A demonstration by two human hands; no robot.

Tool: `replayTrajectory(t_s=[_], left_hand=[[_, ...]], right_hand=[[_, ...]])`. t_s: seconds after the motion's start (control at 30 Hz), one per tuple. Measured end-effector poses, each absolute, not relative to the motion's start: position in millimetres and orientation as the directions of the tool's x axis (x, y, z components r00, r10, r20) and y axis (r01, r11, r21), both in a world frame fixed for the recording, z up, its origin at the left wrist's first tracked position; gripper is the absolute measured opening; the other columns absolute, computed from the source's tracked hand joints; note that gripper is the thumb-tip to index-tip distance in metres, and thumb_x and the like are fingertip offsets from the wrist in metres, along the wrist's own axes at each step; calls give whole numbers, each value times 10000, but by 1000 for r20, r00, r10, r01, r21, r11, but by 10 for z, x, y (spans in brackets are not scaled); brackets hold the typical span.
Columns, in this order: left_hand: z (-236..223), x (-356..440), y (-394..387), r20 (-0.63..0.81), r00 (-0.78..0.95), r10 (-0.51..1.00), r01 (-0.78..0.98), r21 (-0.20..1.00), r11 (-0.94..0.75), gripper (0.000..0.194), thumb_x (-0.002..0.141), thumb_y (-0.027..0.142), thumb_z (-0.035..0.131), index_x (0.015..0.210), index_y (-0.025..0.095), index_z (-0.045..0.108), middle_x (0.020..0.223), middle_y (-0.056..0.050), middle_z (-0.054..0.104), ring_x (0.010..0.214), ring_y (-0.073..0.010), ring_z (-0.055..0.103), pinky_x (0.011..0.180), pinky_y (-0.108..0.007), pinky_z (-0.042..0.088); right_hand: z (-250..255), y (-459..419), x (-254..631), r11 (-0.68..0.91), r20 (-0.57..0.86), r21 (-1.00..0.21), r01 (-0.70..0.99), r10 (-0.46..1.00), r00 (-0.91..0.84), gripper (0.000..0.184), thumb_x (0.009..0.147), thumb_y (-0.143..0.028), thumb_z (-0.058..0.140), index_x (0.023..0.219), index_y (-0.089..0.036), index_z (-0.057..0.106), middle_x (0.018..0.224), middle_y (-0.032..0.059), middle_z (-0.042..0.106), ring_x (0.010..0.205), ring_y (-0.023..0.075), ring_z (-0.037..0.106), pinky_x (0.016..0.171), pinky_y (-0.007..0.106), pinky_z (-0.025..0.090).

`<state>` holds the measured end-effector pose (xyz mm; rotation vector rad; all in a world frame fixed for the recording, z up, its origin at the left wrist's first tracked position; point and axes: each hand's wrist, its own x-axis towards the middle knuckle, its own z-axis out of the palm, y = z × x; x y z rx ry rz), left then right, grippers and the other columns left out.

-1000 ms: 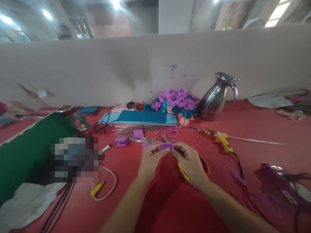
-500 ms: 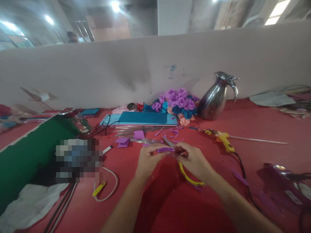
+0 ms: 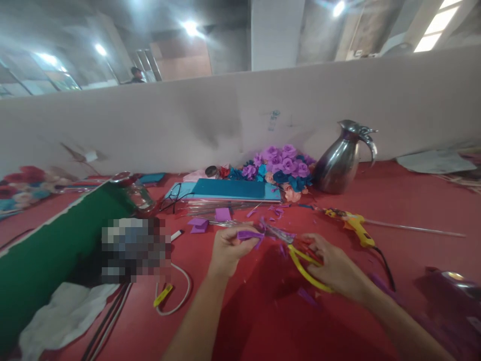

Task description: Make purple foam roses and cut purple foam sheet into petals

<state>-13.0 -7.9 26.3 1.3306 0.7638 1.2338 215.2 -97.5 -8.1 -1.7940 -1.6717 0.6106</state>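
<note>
My left hand [image 3: 230, 246] pinches a folded piece of purple paper [image 3: 249, 234] between thumb and fingers. My right hand [image 3: 326, 260] is closed round the handles of a pair of scissors [image 3: 306, 268], one yellow, one red. The metal blades point left and lie close to the right end of the paper; whether they touch it, I cannot tell. Purple scraps [image 3: 277, 212] are scattered on the red table [image 3: 263, 321] beyond and below my hands. Folded purple paper pieces [image 3: 198, 225] lie left of my left hand.
Teal sheets [image 3: 229, 188], eyeglasses [image 3: 174, 199] and paper flowers [image 3: 281, 163] stand along the back near a metal jug [image 3: 338, 160]. At right lies a yellow glue gun [image 3: 359, 230] with its black cord. A green-walled box [image 3: 48, 255] and a glass jar [image 3: 137, 193] are at left.
My right hand has moved right and away from my left, now gripping the scissors by their handles with the blades toward the paper. My left hand keeps the paper. The view has shifted slightly.
</note>
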Motion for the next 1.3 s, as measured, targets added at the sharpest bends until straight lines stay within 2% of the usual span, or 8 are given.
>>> replayTrajectory(t_s=[0.07, 0.13, 0.27, 0.37, 0.6, 0.87, 1.17, 1.3], left_hand=[[277, -162, -55, 223, 211, 952, -232, 957, -173, 110, 584, 226, 777, 692, 219, 755, 737, -49, 726, 828, -230, 643, 798, -356, 487], [303, -193, -35, 210, 193, 958, -246, 956, -160, 102, 575, 220, 778, 673, 215, 750, 737, -44, 720, 781, -207, 638, 737, -322, 491], [363, -232, -17, 194, 204, 960, -245, 959, -141, 111, 558, 194, 776, 660, 223, 744, 728, -30, 716, 720, -179, 631, 692, -298, 489], [381, -237, -18, 179, 234, 956, -221, 967, -126, 141, 518, 173, 793, 640, 222, 743, 745, -40, 722, 735, -193, 641, 696, -303, 496], [330, -240, -17, 155, 260, 953, -148, 982, -119, 145, 503, 162, 775, 631, 224, 748, 796, -70, 737, 814, -249, 663, 657, -312, 515], [296, -265, 3, 216, 274, 937, -154, 972, -179, 175, 520, 158, 762, 670, 248, 750, 764, -48, 735, 985, -295, 639, 848, -400, 497], [341, -249, -7, 273, 325, 905, -131, 961, -243, 131, 550, 174, 752, 653, 255, 750, 703, -26, 726, 755, -214, 654, 942, -430, 440], [362, -241, -13, 259, 333, 907, -101, 966, -238, 84, 545, 213, 750, 621, 249, 746, 686, -30, 718, 692, -204, 633, 965, -445, 422]], right_hand=[[-24, -971, 2179, 135, 239, -727, 673, 969, 65, 608, 728, -196, 577, 1291, -231, 350, 1162, 128, 609, 977, 248, 642, 732, 333, 526], [79, -960, 2201, 241, 343, -669, 703, 939, 5, 704, 698, -284, 674, 1315, -235, 340, 1240, 139, 558, 1055, 275, 600, 796, 354, 518], [254, -921, 2176, 300, 397, -488, 820, 913, -98, 563, 626, -360, 756, 1126, -251, 521, 1074, 95, 591, 944, 277, 602, 736, 371, 510], [238, -903, 2110, 332, 411, -464, 821, 902, -133, 521, 594, -379, 783, 1056, -255, 577, 941, 63, 585, 834, 240, 590, 677, 350, 500], [113, -923, 2065, 334, 393, -574, 748, 913, -106, 555, 580, -388, 792, 1090, -277, 605, 930, 46, 587, 789, 207, 587, 667, 323, 500], [141, -943, 2081, 338, 361, -632, 697, 925, -121, 485, 612, -333, 772, 1073, -277, 634, 907, 47, 644, 763, 202, 620, 666, 311, 514], [206, -965, 2132, 335, 336, -553, 763, 928, -163, 567, 618, -471, 759, 1127, -270, 613, 981, 65, 639, 782, 209, 629, 673, 313, 508], [209, -969, 2152, 347, 347, -560, 753, 923, -167, 550, 619, -434, 764, 1126, -277, 618, 990, 64, 652, 803, 217, 633, 681, 312, 510]])
